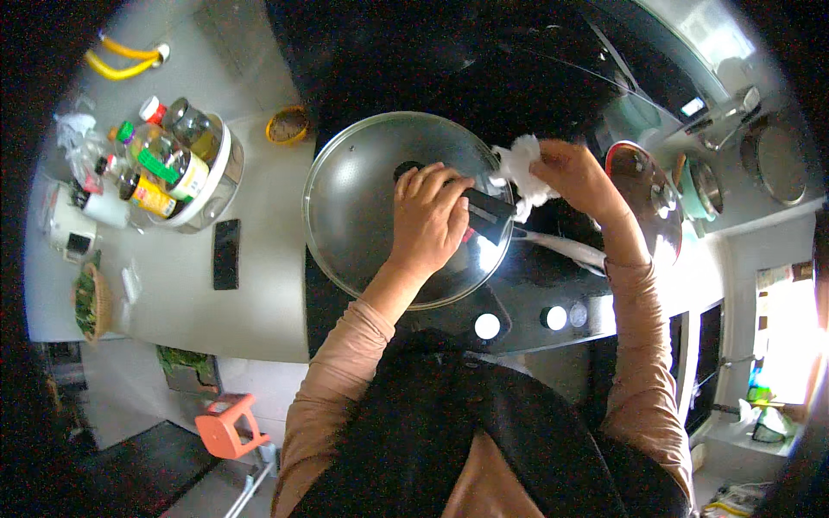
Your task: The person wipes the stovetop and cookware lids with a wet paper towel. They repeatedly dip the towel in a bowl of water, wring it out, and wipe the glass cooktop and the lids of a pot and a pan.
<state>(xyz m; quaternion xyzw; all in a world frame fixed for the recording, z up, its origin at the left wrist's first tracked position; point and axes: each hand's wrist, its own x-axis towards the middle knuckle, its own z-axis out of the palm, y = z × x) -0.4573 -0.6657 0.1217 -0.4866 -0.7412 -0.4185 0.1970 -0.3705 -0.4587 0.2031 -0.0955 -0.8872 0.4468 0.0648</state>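
A large glass lid with a metal rim covers a pan on the black cooktop. My left hand is closed over the black handle in the middle of the lid. At the lid's right edge, my right hand pinches a crumpled white tissue or cloth. The white stuff lies against the rim and the handle's right end. From under the lid, the pan's long light-coloured handle reaches right, below my right forearm. The pan's contents cannot be made out.
On the left counter are a phone, a yellow bowl and a white tub of bottles. Another lidded pan stands right. White knobs line the cooktop's front. An orange stool stands lower left.
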